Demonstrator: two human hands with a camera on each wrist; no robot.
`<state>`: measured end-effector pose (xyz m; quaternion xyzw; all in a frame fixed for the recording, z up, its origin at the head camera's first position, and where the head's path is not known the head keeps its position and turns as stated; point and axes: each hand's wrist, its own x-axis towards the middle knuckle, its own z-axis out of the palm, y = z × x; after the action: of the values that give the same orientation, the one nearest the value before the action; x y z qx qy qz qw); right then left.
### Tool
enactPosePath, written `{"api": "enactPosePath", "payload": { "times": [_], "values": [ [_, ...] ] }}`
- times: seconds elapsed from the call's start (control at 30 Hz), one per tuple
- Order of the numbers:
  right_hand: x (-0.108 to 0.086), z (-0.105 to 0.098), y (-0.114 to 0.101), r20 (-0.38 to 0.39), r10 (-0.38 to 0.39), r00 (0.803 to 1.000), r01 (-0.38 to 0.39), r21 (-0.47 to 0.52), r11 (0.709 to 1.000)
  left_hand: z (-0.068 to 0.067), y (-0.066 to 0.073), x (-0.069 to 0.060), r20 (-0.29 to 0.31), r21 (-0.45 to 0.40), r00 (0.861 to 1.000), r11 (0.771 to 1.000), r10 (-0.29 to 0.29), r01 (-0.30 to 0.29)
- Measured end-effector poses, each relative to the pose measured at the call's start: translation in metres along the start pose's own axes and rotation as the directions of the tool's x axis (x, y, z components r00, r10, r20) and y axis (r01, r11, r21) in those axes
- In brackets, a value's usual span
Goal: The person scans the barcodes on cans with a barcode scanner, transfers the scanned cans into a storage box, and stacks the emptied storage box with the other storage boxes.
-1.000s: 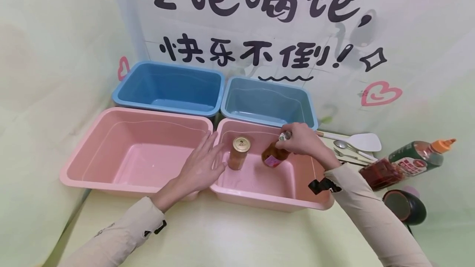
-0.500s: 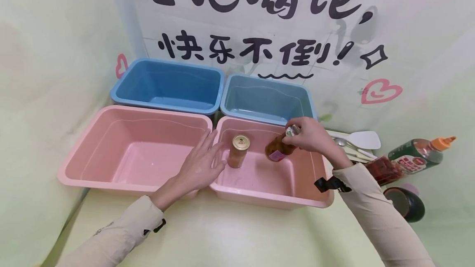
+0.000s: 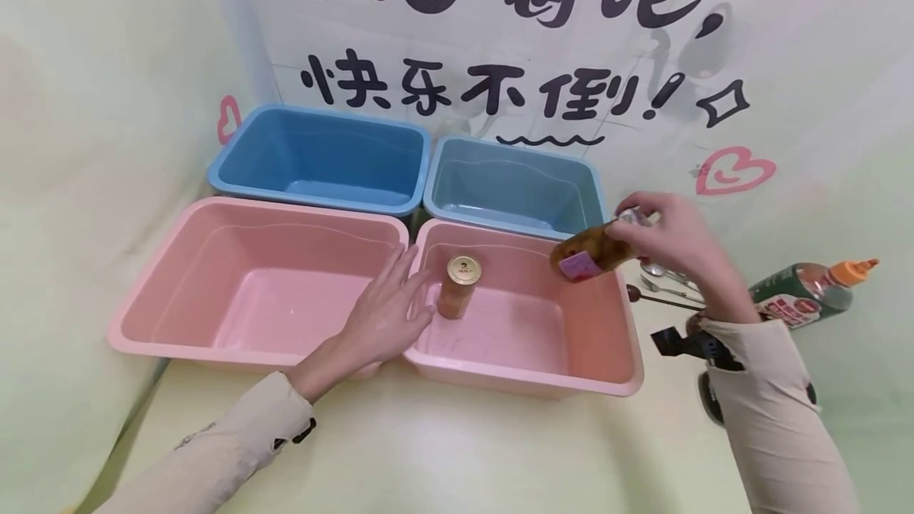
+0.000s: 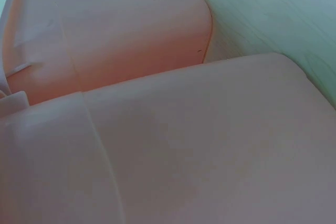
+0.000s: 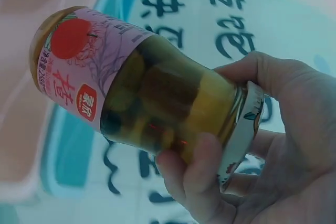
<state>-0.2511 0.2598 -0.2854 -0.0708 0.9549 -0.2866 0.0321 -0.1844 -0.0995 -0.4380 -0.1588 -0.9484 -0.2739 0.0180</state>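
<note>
My right hand [image 3: 674,236] grips a glass jar [image 3: 589,255] by its lid end. The jar tilts on its side above the back right corner of the right pink bin [image 3: 524,384]. In the right wrist view, the jar [image 5: 163,90] has a pink label with a red fruit, amber contents and a patterned white lid; thumb and fingers curl round its neck. My left hand [image 3: 385,312] lies with extended fingers over the adjoining rims of the two pink bins. Inside the right bin stands a brown cylindrical container [image 3: 457,292] with a gold lid.
Beside it is the left pink bin [image 3: 257,349]. Behind stand a dark blue bin [image 3: 336,153] and a lighter blue bin [image 3: 514,181]. At the right lie a fork [image 3: 664,288], a sauce bottle [image 3: 793,292] with an orange cap, and a dark object partly hidden by the sleeve.
My right hand has lifted the jar from inside the right pink bin, moving it up and right and tipping it further. The left hand has stayed in place.
</note>
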Motion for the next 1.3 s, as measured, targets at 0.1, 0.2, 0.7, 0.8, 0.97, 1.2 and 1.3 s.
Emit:
{"api": "enactPosePath", "payload": {
  "times": [0.1,0.2,0.7,0.8,0.97,1.2,1.3],
  "values": [
    [-0.01,-0.016,0.01,-0.074,0.001,0.997,-0.003,-0.021,1.0,0.001,0.001,0.001,0.003,-0.003,1.0,1.0,0.0,0.0],
    [-0.022,-0.03,0.023,-0.135,0.016,0.991,-0.022,-0.04,0.999,0.002,0.001,0.001,0.008,-0.008,1.0,1.0,0.004,-0.004],
    [-0.087,-0.073,0.095,-0.171,0.295,0.94,-0.327,-0.211,0.921,-0.002,0.004,0.003,0.043,-0.025,0.999,1.0,-0.001,0.002],
    [-0.095,-0.07,0.108,-0.106,0.325,0.94,-0.341,-0.212,0.916,-0.004,0.001,0.001,0.04,-0.025,0.999,1.0,-0.015,0.016],
    [-0.104,-0.065,0.128,-0.058,0.403,0.913,-0.405,-0.218,0.888,-0.004,-0.001,0.0,0.046,-0.034,0.999,0.999,-0.024,0.026],
    [-0.117,-0.057,0.149,-0.058,0.503,0.863,-0.499,-0.26,0.827,-0.003,-0.002,0.001,0.043,-0.029,0.999,1.0,-0.008,0.009],
    [-0.122,-0.054,0.156,-0.047,0.518,0.854,-0.511,-0.256,0.82,-0.002,-0.001,0.002,0.042,-0.034,0.999,0.999,0.002,-0.001]
  ]
}}
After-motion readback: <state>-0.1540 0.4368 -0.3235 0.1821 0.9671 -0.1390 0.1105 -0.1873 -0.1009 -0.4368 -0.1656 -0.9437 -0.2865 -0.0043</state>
